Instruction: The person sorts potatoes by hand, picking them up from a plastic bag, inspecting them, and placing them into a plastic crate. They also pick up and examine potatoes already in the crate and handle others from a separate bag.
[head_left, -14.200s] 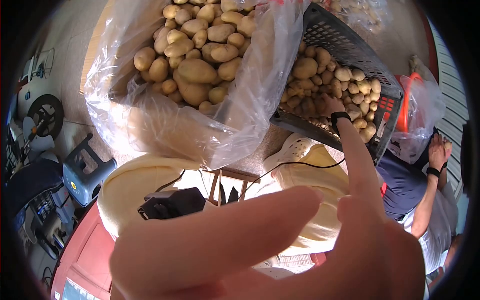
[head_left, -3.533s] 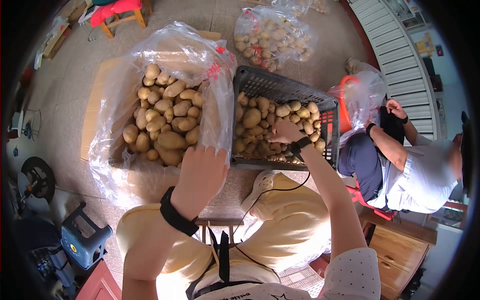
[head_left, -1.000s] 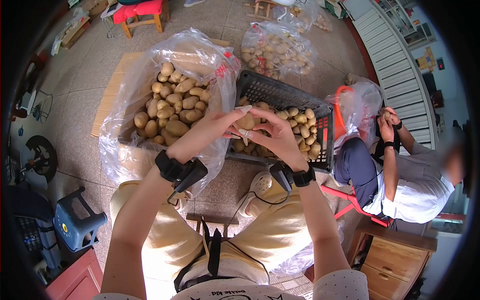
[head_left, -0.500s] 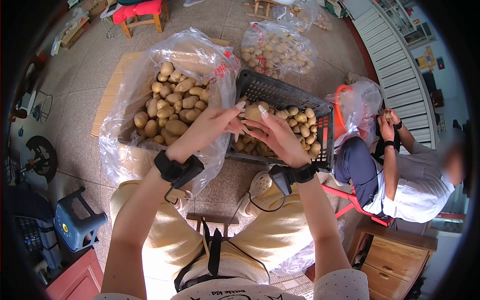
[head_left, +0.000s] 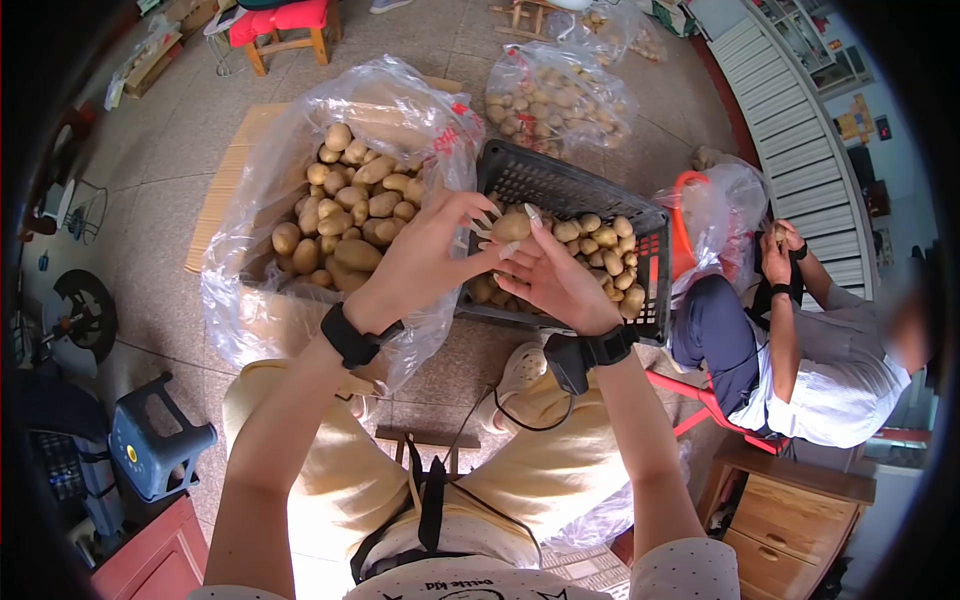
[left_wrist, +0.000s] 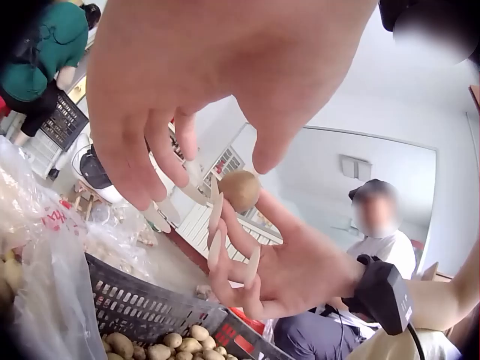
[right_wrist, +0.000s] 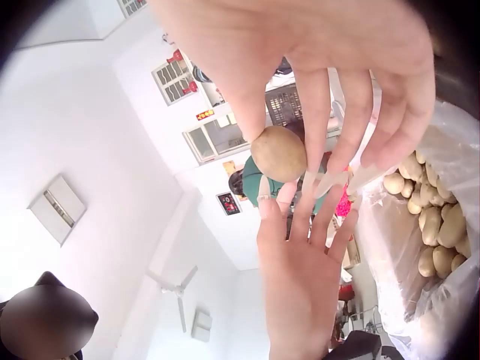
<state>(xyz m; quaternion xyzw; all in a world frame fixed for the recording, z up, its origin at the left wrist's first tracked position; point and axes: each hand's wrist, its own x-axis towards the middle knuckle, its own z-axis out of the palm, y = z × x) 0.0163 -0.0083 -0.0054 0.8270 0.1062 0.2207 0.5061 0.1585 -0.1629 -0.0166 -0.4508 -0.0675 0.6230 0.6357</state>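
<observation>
Mid-frame, the right hand (head_left: 558,282) pinches a potato (head_left: 511,228); the left hand (head_left: 425,250) is loose beside it. Probably checking it; next needs a steady pinch.

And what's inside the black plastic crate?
Loose potatoes lie in the black plastic crate. In the head view, the left hand, right hand and held potato hide part of the pile; whatever lies beneath the top layer is covered, so not visible.
</observation>
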